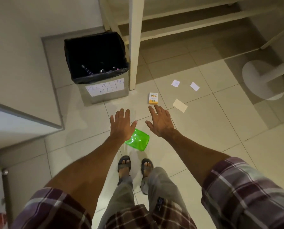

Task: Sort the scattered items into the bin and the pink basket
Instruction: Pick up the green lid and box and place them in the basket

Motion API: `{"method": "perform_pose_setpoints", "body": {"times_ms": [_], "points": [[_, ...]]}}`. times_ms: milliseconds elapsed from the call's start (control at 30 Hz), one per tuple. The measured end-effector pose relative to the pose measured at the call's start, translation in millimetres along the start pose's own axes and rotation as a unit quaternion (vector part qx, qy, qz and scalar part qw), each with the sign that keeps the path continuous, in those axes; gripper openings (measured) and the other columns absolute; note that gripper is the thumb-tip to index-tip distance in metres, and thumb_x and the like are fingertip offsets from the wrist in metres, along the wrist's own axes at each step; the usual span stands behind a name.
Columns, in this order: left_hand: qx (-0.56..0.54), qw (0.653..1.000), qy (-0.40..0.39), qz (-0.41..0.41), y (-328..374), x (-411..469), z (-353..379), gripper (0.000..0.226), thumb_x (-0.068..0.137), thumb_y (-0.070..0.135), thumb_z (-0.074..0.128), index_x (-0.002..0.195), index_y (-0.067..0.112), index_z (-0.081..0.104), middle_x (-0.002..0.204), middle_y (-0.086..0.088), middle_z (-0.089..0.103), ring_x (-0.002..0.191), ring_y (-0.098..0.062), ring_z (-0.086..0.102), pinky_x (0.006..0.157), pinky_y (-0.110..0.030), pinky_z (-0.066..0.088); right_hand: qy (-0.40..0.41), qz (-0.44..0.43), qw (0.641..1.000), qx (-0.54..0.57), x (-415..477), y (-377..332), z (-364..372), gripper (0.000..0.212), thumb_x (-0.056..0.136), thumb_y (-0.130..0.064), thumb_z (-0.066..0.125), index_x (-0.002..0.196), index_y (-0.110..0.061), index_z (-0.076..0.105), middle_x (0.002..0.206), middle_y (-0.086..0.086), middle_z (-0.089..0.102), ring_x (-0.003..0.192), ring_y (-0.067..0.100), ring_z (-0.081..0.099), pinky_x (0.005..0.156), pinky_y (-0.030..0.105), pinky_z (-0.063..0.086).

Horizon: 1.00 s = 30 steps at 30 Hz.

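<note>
A grey recycling bin (103, 94) with a black liner and a paper label stands on the tiled floor at the upper left; a few dark items lie inside it. A green translucent plastic container (138, 142) lies on the floor just in front of my feet, partly hidden by my left hand (121, 125), which hovers above it with fingers spread and empty. My right hand (160, 122) is stretched out flat and empty, its fingertips just short of a small orange-and-white box (153, 98). A beige card (179, 105) and two white paper scraps (175, 83) (194, 86) lie beyond. No pink basket is in view.
A cream wooden post (134, 47) stands right of the bin, with slatted furniture behind it. A grey cabinet corner (22, 119) juts in at the left. A round white base (262, 80) sits at the far right. My sandalled feet (134, 166) stand below the green container.
</note>
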<state>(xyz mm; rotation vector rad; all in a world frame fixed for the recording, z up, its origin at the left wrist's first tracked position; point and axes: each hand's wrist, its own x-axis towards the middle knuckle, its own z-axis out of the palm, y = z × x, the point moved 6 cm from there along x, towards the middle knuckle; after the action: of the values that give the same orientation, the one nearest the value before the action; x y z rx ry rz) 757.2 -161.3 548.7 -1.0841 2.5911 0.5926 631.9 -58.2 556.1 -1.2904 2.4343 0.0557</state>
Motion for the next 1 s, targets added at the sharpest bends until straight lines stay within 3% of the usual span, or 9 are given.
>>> {"method": "perform_pose_setpoints", "body": {"times_ms": [300, 500, 767, 1000], "points": [[-0.079, 0.986, -0.05, -0.139, -1, 43, 86, 0.068, 0.097, 0.052, 0.034, 0.152, 0.018, 0.014, 0.161, -0.009, 0.01, 0.149, -0.027, 0.01, 0.121, -0.048, 0.006, -0.071, -0.1, 0.992, -0.005, 61, 31, 73, 0.073, 0.098, -0.043, 0.044, 0.153, -0.007, 0.014, 0.157, 0.017, 0.022, 0.145, 0.029, 0.021, 0.118, 0.041, 0.018], [-0.111, 0.972, -0.065, -0.197, 0, 74, 183, 0.069, 0.096, 0.05, 0.041, 0.151, 0.015, 0.019, 0.159, -0.012, 0.017, 0.146, -0.029, 0.017, 0.12, -0.05, 0.011, -0.11, -0.126, 0.986, 0.017, 103, 56, 153, 0.074, 0.095, -0.042, 0.051, 0.152, -0.007, 0.018, 0.156, 0.017, 0.024, 0.145, 0.031, 0.021, 0.119, 0.038, 0.017], [-0.144, 0.956, -0.08, -0.244, -50, 128, 338, 0.07, 0.095, 0.048, 0.044, 0.151, 0.013, 0.019, 0.159, -0.014, 0.014, 0.147, -0.031, 0.014, 0.119, -0.051, 0.012, -0.161, -0.163, 0.973, -0.037, 162, 83, 325, 0.069, 0.096, -0.04, 0.05, 0.15, -0.007, 0.022, 0.149, 0.016, 0.032, 0.136, 0.031, 0.031, 0.107, 0.042, 0.034], [-0.152, 0.953, -0.08, -0.249, -104, 175, 456, 0.071, 0.095, 0.046, 0.046, 0.151, 0.014, 0.016, 0.161, -0.013, 0.009, 0.149, -0.03, 0.008, 0.12, -0.049, 0.01, -0.19, -0.144, 0.97, -0.042, 223, 107, 473, 0.067, 0.096, -0.036, 0.05, 0.149, -0.005, 0.022, 0.148, 0.018, 0.032, 0.134, 0.034, 0.031, 0.104, 0.045, 0.036]]}}
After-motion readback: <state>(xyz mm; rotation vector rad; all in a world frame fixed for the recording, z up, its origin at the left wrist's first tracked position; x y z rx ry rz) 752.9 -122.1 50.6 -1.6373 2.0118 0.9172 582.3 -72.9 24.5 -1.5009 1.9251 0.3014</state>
